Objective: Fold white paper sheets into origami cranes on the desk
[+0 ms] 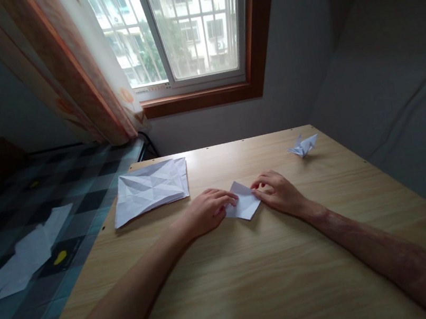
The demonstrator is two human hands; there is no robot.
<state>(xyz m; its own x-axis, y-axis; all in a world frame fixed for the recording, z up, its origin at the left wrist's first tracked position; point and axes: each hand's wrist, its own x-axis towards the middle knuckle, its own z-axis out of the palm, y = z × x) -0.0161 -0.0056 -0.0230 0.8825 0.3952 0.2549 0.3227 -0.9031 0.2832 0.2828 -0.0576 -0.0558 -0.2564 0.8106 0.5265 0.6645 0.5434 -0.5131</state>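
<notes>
A small folded white paper (247, 203) lies on the wooden table (232, 284), turned so that one corner points away from me. My left hand (211, 209) rests at its left side, with fingers closed on that edge and the index finger reaching over the sheet. At the right corner, my right hand (278, 192) pinches the paper between thumb and fingertips. Any loose layers under my left fingers are hidden.
Creased white sheets (152, 184) are stacked at the table's back left. A folded paper crane (303, 146) stands at the back right. White paper strips (31, 256) lie on the checked bed (94, 198) to the left. A window (197, 28) is ahead.
</notes>
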